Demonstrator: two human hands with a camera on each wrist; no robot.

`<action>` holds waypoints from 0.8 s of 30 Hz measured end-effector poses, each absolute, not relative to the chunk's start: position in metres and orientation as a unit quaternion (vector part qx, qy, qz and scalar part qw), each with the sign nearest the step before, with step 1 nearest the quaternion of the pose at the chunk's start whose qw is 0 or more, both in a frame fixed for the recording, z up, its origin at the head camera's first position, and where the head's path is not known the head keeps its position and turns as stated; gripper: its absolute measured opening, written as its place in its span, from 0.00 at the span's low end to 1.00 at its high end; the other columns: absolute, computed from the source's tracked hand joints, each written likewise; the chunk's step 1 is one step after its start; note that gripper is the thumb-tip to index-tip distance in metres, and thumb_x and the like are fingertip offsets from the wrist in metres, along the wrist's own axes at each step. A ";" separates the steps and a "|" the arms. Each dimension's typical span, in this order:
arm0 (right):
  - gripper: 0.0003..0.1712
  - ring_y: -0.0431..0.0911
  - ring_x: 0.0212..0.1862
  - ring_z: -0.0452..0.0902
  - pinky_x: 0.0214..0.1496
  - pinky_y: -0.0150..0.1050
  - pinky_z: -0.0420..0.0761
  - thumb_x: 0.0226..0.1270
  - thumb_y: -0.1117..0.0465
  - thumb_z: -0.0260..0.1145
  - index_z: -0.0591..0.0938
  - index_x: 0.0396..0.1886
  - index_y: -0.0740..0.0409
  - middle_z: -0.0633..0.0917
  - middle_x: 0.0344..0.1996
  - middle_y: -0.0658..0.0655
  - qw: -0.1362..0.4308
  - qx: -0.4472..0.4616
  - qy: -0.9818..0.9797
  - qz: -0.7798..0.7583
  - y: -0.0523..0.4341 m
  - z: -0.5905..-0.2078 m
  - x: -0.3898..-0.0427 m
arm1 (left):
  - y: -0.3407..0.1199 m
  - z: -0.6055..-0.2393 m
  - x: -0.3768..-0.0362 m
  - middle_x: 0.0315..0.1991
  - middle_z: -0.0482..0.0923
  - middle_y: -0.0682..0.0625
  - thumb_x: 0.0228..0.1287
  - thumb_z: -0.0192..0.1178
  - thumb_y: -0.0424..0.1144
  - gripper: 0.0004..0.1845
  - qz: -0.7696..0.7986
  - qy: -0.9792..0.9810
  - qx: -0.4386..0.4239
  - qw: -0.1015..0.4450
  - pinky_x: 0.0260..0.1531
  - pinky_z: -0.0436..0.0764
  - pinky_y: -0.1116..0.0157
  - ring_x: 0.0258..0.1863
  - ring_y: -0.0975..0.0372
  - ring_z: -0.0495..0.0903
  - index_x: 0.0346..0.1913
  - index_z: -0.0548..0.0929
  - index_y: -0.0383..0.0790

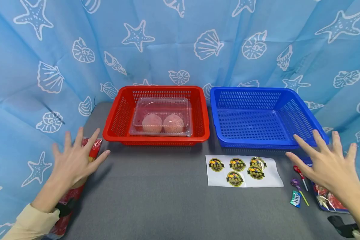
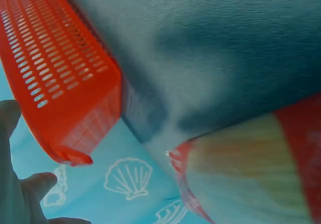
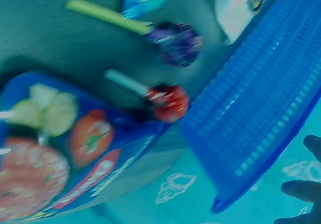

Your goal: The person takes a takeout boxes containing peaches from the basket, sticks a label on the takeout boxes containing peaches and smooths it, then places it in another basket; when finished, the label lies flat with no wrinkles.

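My left hand [image 1: 75, 160] hovers open with fingers spread over a red snack bag [image 1: 91, 150] at the table's left edge, holding nothing. My right hand [image 1: 327, 160] is open and spread above a blue snack packet [image 1: 330, 200], beside the blue basket [image 1: 315, 125]. The red basket [image 1: 202, 133] holds a clear plastic clamshell box [image 1: 162, 115] with two round pinkish fruits inside. In the left wrist view the red basket [image 2: 60, 83] and the red bag [image 2: 251, 169] show close up. The right wrist view shows the blue packet [image 3: 65, 153] and the blue basket [image 3: 256, 113].
A white sheet of round yellow-and-black stickers [image 1: 243, 166] lies in front of the blue basket. A red lollipop [image 1: 300, 173], a purple lollipop [image 1: 297, 185] and a small blue candy [image 1: 295, 199] lie near my right hand. A blue shell-print curtain [image 1: 180, 43] surrounds the grey table [image 1: 156, 196].
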State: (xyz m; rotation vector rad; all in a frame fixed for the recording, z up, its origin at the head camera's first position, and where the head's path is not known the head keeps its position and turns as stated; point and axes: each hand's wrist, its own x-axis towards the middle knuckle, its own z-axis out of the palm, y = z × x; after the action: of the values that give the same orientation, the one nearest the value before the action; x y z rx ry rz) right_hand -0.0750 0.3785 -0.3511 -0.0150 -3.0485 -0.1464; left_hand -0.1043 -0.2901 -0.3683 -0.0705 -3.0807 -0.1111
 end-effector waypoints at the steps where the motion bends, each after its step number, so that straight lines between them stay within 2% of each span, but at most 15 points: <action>1: 0.50 0.83 0.76 0.36 0.68 0.87 0.35 0.71 0.24 0.49 0.53 0.83 0.43 0.54 0.77 0.78 0.048 0.002 -0.998 -0.044 0.376 -0.350 -0.077 | -0.289 -0.368 -0.106 0.78 0.48 0.26 0.65 0.50 0.74 0.50 -0.038 -0.999 -0.023 0.029 0.57 0.48 0.15 0.72 0.23 0.47 0.83 0.51 0.54; 6: 0.45 0.81 0.77 0.39 0.68 0.86 0.39 0.73 0.29 0.52 0.57 0.82 0.39 0.59 0.76 0.76 0.075 0.044 -0.996 -0.019 0.358 -0.347 -0.092 | -0.281 -0.364 -0.118 0.79 0.48 0.26 0.67 0.48 0.74 0.50 -0.057 -0.998 -0.024 0.023 0.58 0.53 0.18 0.72 0.24 0.51 0.83 0.47 0.56; 9: 0.43 0.80 0.78 0.40 0.70 0.85 0.42 0.72 0.31 0.56 0.62 0.80 0.41 0.61 0.76 0.75 0.088 0.069 -0.994 -0.003 0.345 -0.344 -0.101 | -0.276 -0.361 -0.126 0.80 0.47 0.27 0.66 0.48 0.74 0.51 -0.075 -0.997 -0.027 0.019 0.60 0.57 0.20 0.72 0.25 0.52 0.84 0.43 0.56; 18: 0.41 0.77 0.80 0.42 0.74 0.80 0.50 0.71 0.33 0.60 0.67 0.78 0.44 0.62 0.77 0.74 0.091 0.108 -0.989 0.035 0.293 -0.333 -0.134 | -0.261 -0.359 -0.152 0.82 0.40 0.29 0.64 0.54 0.73 0.57 -0.171 -0.985 -0.017 -0.010 0.59 0.65 0.21 0.73 0.26 0.54 0.84 0.35 0.55; 24: 0.39 0.76 0.79 0.46 0.73 0.79 0.56 0.72 0.35 0.60 0.68 0.78 0.43 0.62 0.78 0.73 0.079 0.137 -0.985 0.066 0.251 -0.322 -0.158 | -0.254 -0.361 -0.169 0.83 0.34 0.33 0.59 0.58 0.75 0.63 -0.234 -0.972 -0.002 -0.039 0.59 0.73 0.27 0.74 0.29 0.53 0.82 0.27 0.58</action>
State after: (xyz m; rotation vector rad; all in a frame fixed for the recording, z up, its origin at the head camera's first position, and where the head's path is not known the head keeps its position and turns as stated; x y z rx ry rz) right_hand -0.1578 0.2513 -0.3218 0.4089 -2.9477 0.1968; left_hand -0.1690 -0.2539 -0.3614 -0.0079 -3.1298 -0.7527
